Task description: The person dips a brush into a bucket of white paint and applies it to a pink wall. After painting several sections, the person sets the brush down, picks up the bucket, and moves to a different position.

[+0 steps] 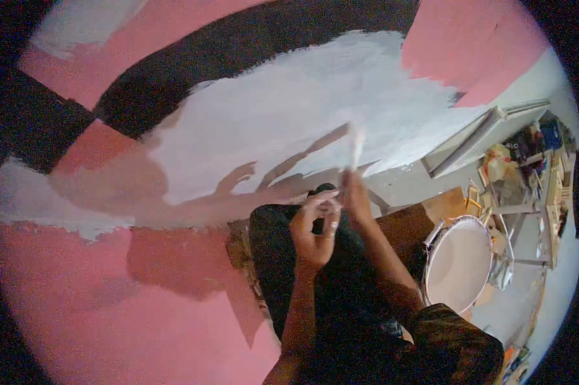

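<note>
My right hand (355, 196) is closed around the lower end of a paintbrush. The brush (358, 144) points upward with a whitish tip, blurred by motion, in front of the painted wall (283, 109). Close beside it, my left hand (315, 228) is raised with bent fingers apart and nothing visible in it. Shadows of both hands and the brush fall on the white patch of the wall. Black curved bands and pink areas surround that patch. My dark-clothed legs (276, 256) are below the hands.
A round white bucket (428, 269), pale inside, stands at my right. Beyond it are a leaning framed panel (462, 142), plastic bags (502, 168), small wooden frames (473, 199) and other clutter. Brown cardboard (405, 234) lies on the floor between my legs and the bucket.
</note>
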`<state>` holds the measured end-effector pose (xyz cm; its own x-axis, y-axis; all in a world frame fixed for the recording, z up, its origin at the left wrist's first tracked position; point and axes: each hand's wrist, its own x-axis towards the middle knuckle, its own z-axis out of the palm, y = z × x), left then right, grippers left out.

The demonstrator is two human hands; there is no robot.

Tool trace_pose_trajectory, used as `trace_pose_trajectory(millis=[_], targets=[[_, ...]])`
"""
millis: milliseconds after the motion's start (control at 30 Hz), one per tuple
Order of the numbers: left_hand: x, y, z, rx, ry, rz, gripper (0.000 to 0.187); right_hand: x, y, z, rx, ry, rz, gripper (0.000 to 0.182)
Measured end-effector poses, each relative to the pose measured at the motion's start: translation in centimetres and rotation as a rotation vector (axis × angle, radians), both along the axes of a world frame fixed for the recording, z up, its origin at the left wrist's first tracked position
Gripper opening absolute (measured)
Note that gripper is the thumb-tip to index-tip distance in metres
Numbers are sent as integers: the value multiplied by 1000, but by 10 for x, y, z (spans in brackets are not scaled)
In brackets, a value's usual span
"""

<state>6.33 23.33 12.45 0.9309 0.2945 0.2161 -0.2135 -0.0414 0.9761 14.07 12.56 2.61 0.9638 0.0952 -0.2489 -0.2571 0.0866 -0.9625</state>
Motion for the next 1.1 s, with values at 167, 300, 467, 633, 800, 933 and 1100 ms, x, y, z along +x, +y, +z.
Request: trace_pose_trajectory(millis=[167,300,467,633,800,933,1100], targets=[[-24,55,-43,-38,164,87,18,31,18,-1,138,127,-396,31],[-42,95,-73,-83,147,113,24,-18,66,-40,-116,-380,756,24],[-59,80,-48,-5,239,239,17,-52,79,-29,230,117,678,29],[-58,73,-47,-63,264,175,15,-10,14,-23,-209,-43,259,27],[-59,76,-53,22,222,136,15,24,7,8,222,348,-579,28],[-76,94,-70,17,281,253,16,-2,94,-50,-145,-391,86,26],[-95,108,-47,-44,186,332,17,-36,126,-30,-22,-346,698,30]])
